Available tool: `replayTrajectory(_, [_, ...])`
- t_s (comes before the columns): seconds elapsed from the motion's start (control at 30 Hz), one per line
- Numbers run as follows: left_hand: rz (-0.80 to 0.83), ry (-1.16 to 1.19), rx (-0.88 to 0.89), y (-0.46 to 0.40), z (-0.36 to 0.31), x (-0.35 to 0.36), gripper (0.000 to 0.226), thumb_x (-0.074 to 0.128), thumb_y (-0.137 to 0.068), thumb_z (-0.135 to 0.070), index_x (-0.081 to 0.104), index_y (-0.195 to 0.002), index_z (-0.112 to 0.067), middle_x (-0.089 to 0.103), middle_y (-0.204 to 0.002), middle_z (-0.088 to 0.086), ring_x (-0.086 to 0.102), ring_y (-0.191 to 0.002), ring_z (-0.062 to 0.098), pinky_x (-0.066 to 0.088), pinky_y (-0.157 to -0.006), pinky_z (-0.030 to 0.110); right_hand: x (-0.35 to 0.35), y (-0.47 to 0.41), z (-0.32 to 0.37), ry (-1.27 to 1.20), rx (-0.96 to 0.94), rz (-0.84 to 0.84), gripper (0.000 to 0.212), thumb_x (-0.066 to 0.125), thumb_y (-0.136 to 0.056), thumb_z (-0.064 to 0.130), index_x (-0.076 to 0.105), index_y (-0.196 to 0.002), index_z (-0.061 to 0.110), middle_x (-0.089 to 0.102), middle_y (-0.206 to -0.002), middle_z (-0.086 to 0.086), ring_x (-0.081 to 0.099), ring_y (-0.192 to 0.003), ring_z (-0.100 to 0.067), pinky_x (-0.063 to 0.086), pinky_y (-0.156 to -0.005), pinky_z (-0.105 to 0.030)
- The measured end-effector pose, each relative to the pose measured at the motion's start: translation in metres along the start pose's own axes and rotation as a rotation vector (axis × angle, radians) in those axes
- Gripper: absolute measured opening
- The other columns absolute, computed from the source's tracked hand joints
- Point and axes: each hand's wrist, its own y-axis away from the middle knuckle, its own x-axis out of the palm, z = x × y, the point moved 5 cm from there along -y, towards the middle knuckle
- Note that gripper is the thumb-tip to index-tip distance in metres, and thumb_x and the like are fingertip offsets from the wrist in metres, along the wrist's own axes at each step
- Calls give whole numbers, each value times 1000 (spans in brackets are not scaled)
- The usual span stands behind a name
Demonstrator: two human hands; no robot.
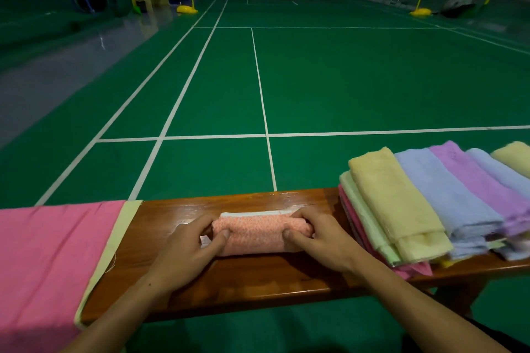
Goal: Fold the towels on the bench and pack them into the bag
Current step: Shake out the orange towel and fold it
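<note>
A small orange-pink towel (258, 233) lies folded or rolled into a compact bundle in the middle of the wooden bench (258, 275). My left hand (189, 246) grips its left end with the fingers curled round it. My right hand (318, 238) grips its right end the same way. A white strip of the towel shows along its far edge. To the right a pile of towels (430, 209) in yellow, light blue, purple, pale green and pink lies fanned on the bench. A pink cloth with a pale yellow border (48, 261) covers the bench's left end; whether it is the bag I cannot tell.
Beyond the bench spreads a green sports court floor (344, 80) with white lines. Yellow net posts on yellow bases (187, 9) stand far back. The bench's front edge runs just below my wrists.
</note>
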Motion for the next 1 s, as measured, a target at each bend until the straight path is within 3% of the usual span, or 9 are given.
replayTrajectory(0.1, [-26, 48, -55, -1, 1, 1, 43, 51, -99, -70, 68, -106, -32, 76, -90, -12, 72, -82, 6, 62, -68, 42, 2, 0, -3, -128, 68, -5, 30, 66, -93, 57, 64, -109, 32, 72, -100, 11, 69, -90, -3, 54, -73, -24])
replayTrajectory(0.23, [-78, 82, -146, -3, -1, 0, 40, 57, -92, -71, 68, -97, -33, 78, -83, -13, 74, -77, 3, 60, -65, 33, 6, -3, -8, -167, 159, 4, 33, 66, -97, 57, 59, -118, 32, 72, -103, 7, 72, -89, -4, 57, -68, -23])
replayTrajectory(0.43, [-109, -162, -202, -10, 3, 1, 33, 61, -99, -55, 62, -80, -28, 64, -69, -7, 61, -66, 8, 52, -62, 34, 13, -12, -17, -95, 236, -62, 46, 66, -88, 70, 57, -111, 31, 72, -86, 1, 72, -72, -14, 64, -62, -46])
replayTrajectory(0.57, [-58, -199, -279, -14, 13, 4, 34, 65, -96, -57, 60, -80, -28, 63, -69, -7, 59, -66, 8, 47, -60, 32, 14, -17, -12, 66, 281, -62, 47, 64, -86, 75, 57, -105, 32, 71, -87, 6, 71, -73, -13, 63, -63, -47])
replayTrajectory(0.67, [-65, -259, -303, -18, 13, 0, 28, 71, -91, -60, 59, -96, -35, 67, -86, -14, 62, -78, 2, 52, -65, 28, 12, -16, -5, 268, 292, -117, 49, 58, -87, 78, 56, -103, 31, 69, -91, 8, 68, -82, -14, 60, -72, -44])
replayTrajectory(0.73, [-164, -416, -126, -19, 3, -1, 27, 68, -93, -59, 60, -112, -41, 66, -110, -20, 62, -100, 0, 55, -82, 28, 12, -14, 4, 413, 254, -157, 47, 54, -91, 75, 54, -110, 32, 68, -100, 8, 67, -90, -16, 59, -78, -42])
replayTrajectory(0.87, [-28, -525, 227, -11, -17, 26, 46, 43, -105, -63, 58, -143, -44, 51, -151, -23, 42, -143, 1, 24, -121, 31, 23, -10, 36, 624, -105, -214, 54, 65, -100, 27, 47, -150, 21, 48, -155, -7, 48, -141, -27, 41, -116, -41])
replayTrajectory(0.93, [9, -533, 226, -8, -15, 34, 53, 37, -105, -66, 52, -151, -43, 45, -158, -22, 37, -148, 2, 8, -122, 20, 40, -5, 48, 678, -316, -126, 72, 62, -93, 10, 36, -160, 19, 33, -168, -10, 29, -156, -30, 24, -126, -47])
replayTrajectory(1.0, [27, -557, 221, -7, -12, 35, 56, 34, -105, -67, 48, -154, -44, 43, -161, -19, 35, -150, 4, 7, -121, 19, 56, -1, 43, 689, -355, 52, 77, 52, -95, 10, 22, -165, 19, 20, -174, -8, 13, -162, -27, 11, -131, -54])
